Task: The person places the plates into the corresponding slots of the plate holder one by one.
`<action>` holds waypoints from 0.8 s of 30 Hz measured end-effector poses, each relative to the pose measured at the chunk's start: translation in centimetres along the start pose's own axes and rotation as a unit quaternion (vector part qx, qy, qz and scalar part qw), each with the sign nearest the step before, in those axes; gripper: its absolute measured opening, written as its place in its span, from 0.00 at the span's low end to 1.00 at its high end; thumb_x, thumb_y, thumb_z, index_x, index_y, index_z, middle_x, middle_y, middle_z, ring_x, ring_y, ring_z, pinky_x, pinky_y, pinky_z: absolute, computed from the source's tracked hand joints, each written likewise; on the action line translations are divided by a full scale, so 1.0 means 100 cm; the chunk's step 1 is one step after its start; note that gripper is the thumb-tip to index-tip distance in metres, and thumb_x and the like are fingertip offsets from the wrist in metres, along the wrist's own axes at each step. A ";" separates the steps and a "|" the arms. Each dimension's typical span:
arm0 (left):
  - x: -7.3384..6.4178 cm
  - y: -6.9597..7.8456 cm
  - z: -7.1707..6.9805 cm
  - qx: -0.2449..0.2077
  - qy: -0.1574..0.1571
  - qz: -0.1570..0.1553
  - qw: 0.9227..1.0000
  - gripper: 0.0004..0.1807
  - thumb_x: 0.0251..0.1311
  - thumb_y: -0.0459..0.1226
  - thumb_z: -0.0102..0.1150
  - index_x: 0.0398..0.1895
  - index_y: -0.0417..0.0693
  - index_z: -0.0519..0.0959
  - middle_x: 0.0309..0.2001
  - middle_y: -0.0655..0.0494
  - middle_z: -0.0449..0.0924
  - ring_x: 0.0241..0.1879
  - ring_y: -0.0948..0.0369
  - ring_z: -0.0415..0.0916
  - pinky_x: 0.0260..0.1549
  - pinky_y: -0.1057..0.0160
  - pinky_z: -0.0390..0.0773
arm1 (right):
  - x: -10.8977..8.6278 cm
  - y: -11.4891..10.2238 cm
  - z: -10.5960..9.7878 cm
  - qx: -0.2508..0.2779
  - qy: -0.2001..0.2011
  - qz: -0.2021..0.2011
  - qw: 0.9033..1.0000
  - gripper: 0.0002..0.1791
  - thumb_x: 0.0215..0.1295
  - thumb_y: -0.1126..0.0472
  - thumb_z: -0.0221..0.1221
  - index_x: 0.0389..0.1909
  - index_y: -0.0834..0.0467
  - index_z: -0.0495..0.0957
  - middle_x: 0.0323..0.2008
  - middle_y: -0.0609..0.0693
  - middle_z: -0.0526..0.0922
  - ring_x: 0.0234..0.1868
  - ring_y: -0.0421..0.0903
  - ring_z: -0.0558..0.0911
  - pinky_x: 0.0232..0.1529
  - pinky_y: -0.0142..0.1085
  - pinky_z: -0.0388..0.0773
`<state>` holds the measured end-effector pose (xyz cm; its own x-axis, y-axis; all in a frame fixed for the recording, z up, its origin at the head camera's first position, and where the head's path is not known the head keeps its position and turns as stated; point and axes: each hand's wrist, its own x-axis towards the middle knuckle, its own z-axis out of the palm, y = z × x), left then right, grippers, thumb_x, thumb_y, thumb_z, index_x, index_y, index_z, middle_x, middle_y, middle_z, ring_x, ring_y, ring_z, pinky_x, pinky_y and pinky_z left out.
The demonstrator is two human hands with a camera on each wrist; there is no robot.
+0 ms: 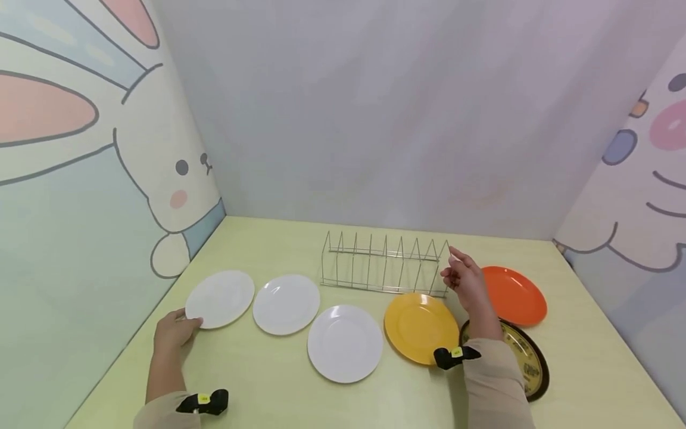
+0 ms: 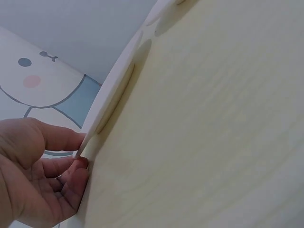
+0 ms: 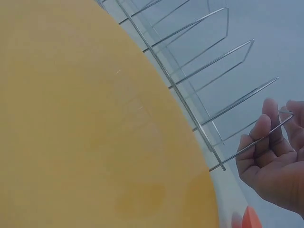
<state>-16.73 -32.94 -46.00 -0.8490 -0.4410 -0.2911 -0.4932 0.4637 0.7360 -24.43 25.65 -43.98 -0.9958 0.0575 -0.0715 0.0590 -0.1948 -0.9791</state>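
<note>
On the left, my left hand pinches the near rim of a white plate between thumb and fingers. In the left wrist view, that plate is tilted, its rim raised off the table by the left hand. A wire dish rack with upright dividers stands at the back centre. My right hand is at the rack's right end. In the right wrist view, the curled fingers of the right hand hold the end wire of the rack.
Two more white plates lie right of the held one. A yellow plate sits before the rack. An orange plate and a dark-rimmed patterned plate, partly hidden by my right sleeve, lie at the right. Walls enclose the table.
</note>
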 end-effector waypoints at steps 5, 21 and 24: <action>-0.001 0.006 -0.003 -0.055 0.030 -0.027 0.998 0.34 0.59 0.36 0.53 0.66 0.28 0.55 0.57 0.25 0.58 0.53 0.38 0.65 0.52 0.47 0.66 | 0.001 -0.003 0.003 0.007 0.005 0.003 1.000 0.28 0.72 0.56 0.47 0.71 0.53 0.55 0.26 0.50 0.76 0.28 0.44 0.74 0.34 0.34 0.74; -0.025 0.026 -0.020 -0.304 0.061 -0.058 0.949 0.36 0.61 0.27 0.46 0.72 0.41 0.47 0.55 0.38 0.61 0.24 0.67 0.76 0.30 0.65 0.80 | 0.002 -0.001 0.007 0.004 0.012 0.004 1.000 0.28 0.72 0.55 0.47 0.70 0.54 0.56 0.23 0.49 0.75 0.25 0.43 0.72 0.32 0.35 0.72; -0.028 0.028 -0.020 -0.312 0.064 -0.054 0.947 0.36 0.61 0.27 0.46 0.72 0.42 0.47 0.54 0.40 0.61 0.25 0.67 0.76 0.31 0.65 0.80 | 0.004 -0.001 0.009 -0.004 0.013 0.004 1.000 0.27 0.72 0.55 0.46 0.70 0.54 0.56 0.23 0.49 0.75 0.25 0.43 0.72 0.32 0.35 0.72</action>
<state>-15.33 -31.95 -41.89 -0.7505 -0.5679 -0.3380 -0.3342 -0.1150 0.9354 -24.86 24.80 -43.72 -0.9932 0.0811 -0.0831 0.0667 -0.1872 -0.9801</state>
